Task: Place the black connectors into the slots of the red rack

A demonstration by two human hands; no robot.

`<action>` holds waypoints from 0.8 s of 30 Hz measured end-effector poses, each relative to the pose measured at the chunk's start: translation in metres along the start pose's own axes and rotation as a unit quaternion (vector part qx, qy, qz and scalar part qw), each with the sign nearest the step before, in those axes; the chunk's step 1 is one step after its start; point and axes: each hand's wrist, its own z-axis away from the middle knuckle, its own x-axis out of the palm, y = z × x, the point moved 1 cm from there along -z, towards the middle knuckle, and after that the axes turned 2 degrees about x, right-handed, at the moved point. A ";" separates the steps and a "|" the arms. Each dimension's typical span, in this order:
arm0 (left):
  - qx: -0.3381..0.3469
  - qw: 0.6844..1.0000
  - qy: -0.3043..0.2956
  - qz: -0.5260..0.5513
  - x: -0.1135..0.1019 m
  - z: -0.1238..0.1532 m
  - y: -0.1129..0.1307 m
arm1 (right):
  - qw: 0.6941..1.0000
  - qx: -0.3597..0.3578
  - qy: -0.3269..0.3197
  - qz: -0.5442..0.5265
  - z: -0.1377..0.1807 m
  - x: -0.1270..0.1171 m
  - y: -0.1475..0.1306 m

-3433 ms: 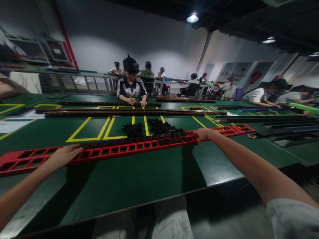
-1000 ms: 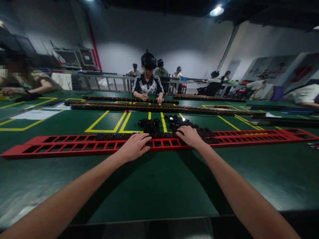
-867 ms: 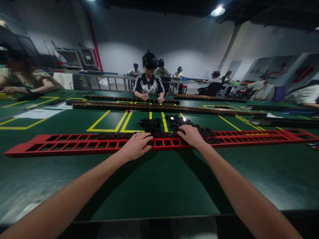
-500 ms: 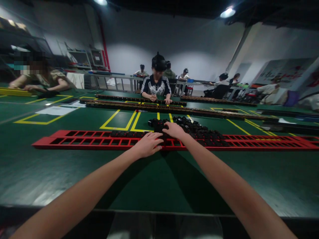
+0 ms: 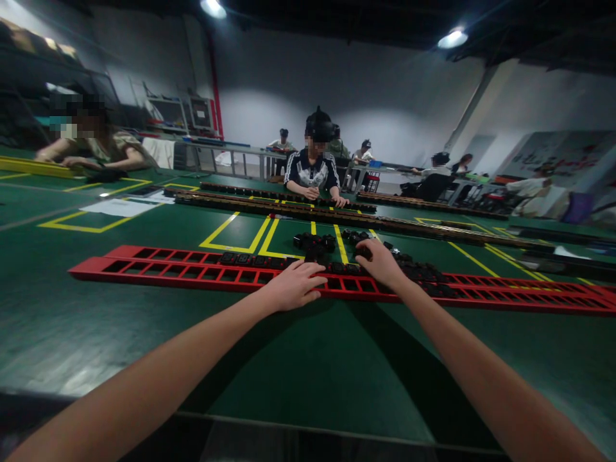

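Note:
My left hand (image 5: 297, 285) lies over the long red slotted frame (image 5: 158, 273), fingers stretched out and slightly apart, fingertips beside a cluster of black parts (image 5: 314, 245). Nothing shows in its grasp. To its right, my right hand (image 5: 382, 264) hangs over the frame's far rail, its thumb and fingers curled around a small black part (image 5: 362, 251) at the edge of a heap. Small black square parts (image 5: 243, 259) sit in a row in the frame's far slots. More black parts (image 5: 426, 273) are heaped on the frame to the right.
The green table (image 5: 298, 378) bears yellow tape outlines. Long dark rails (image 5: 269, 208) lie across it beyond the frame. A co-worker (image 5: 312, 170) sits opposite with hands at a rail; another person (image 5: 101, 144) works at far left. White papers (image 5: 120, 206) lie at left.
My right hand has moved right, away from the black cluster beside my left hand, to the heap. My left hand stays near the same slots. The view has shifted slightly.

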 end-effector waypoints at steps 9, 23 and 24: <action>-0.006 1.000 -0.017 0.009 -0.001 0.002 -0.001 | 0.996 -0.024 0.015 -0.083 0.038 -0.012 0.008; -0.017 1.000 -0.014 0.006 -0.004 0.003 0.002 | 0.979 0.009 -0.001 -0.203 0.041 -0.012 0.007; -0.017 1.000 -0.014 0.006 -0.004 0.004 0.002 | 0.975 0.026 -0.004 -0.222 0.041 -0.012 0.008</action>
